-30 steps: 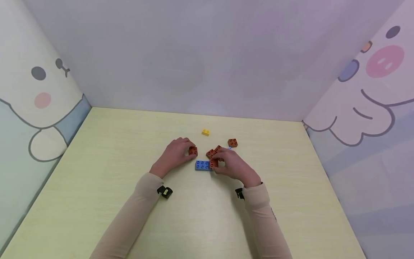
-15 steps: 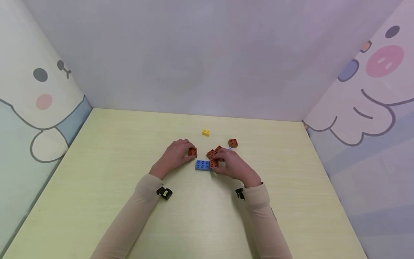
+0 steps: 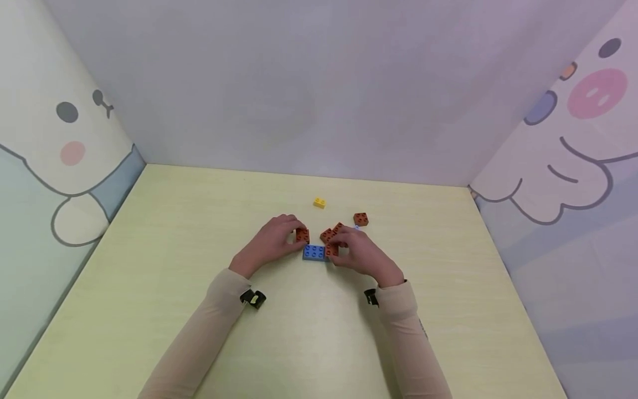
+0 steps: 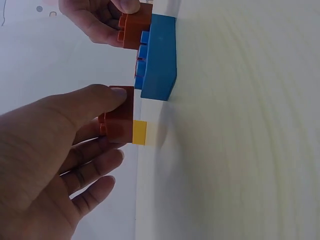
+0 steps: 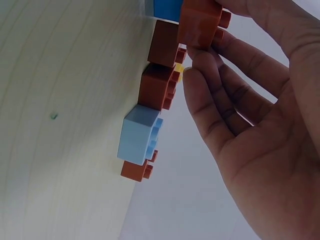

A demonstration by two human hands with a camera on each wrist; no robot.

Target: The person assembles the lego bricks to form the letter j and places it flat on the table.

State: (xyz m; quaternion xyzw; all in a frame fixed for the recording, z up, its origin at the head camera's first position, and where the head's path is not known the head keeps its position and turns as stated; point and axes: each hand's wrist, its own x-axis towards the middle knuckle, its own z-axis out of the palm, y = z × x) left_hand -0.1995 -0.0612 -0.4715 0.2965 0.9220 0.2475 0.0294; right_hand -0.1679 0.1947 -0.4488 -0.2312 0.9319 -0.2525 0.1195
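My left hand (image 3: 273, 239) pinches a red-brown toy brick (image 4: 119, 115) between thumb and fingers. In the left wrist view that brick is held off the table, just left of a long blue brick (image 3: 314, 252) lying flat. On the blue brick's right end sits another red-brown brick (image 5: 200, 24), which my right hand (image 3: 363, 252) grips with thumb and fingertips. The fingers cover part of both held bricks. Just behind the right hand lie two more red-brown bricks (image 5: 156, 86) and a light blue brick (image 5: 137, 135), mostly hidden in the head view.
A small yellow brick (image 3: 319, 203) lies farther back on the pale wooden table (image 3: 199, 199). One red-brown brick (image 3: 361, 219) rests at the back right. Walls with cartoon animals enclose the table's back and sides.
My left hand has shifted slightly right with its red-brown brick, closer to the blue brick. The right hand keeps its hold on the brick at the blue brick's end.
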